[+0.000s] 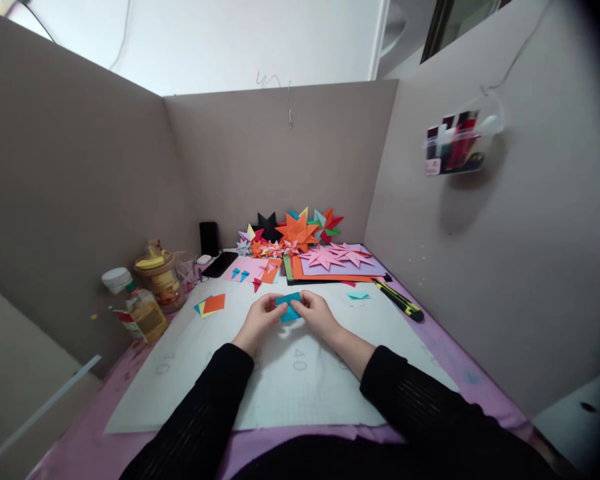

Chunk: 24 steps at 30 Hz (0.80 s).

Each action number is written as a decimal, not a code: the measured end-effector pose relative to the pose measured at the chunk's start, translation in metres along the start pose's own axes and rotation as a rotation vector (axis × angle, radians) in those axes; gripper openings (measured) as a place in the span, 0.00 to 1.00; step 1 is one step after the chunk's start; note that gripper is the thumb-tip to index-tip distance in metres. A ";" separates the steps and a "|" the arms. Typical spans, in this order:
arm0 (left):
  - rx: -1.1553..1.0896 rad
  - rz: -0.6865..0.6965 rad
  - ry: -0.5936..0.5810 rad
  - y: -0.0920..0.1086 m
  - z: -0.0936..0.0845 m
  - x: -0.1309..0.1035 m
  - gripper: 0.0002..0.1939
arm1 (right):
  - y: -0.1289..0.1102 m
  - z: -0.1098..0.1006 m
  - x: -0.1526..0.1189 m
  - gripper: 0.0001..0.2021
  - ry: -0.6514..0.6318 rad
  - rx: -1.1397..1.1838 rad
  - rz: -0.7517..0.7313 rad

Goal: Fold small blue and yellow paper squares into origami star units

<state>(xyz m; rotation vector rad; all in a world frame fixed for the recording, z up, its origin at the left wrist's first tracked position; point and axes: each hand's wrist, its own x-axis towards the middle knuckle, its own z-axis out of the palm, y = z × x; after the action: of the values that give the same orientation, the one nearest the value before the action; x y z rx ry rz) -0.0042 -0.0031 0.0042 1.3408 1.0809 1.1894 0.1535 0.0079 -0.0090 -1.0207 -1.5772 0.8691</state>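
A small blue sheet of paper (289,308) is held up above the white mat, pinched between both hands. My left hand (264,316) grips its left edge, thumb in front and fingers behind. On the other edge, my right hand (318,313) is closed in the same way. A crease seems to run across the paper. To the left on the mat lie an orange paper square (215,303) and squares of other colours fanned beneath it. A folded light turquoise paper piece (359,295) rests to the right of my right hand.
Folded paper stars (298,230) stand against the back wall, with pink stars (322,257) on stacked coloured sheets. A yellow-black utility knife (399,300) lies at the right edge. A bottle of yellowish liquid (147,317), a jar (159,279) and a phone (220,265) are on the left.
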 end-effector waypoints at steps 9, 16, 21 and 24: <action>0.069 -0.054 0.042 -0.005 -0.002 0.002 0.13 | 0.000 -0.006 0.001 0.04 0.191 -0.132 -0.152; 0.066 -0.100 0.141 -0.010 -0.007 0.005 0.15 | 0.006 -0.003 -0.003 0.15 -0.170 -0.526 -0.565; 0.378 -0.029 0.124 -0.015 -0.014 0.003 0.17 | 0.022 -0.002 0.003 0.11 -0.285 -0.526 -0.547; 0.732 0.297 0.097 -0.014 -0.020 -0.002 0.19 | 0.029 -0.005 0.004 0.09 -0.364 -0.479 -0.496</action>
<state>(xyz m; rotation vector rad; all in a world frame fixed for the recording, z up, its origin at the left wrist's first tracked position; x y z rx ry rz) -0.0244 -0.0011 -0.0095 2.0753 1.5074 1.1142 0.1635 0.0228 -0.0327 -0.7508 -2.2945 0.3442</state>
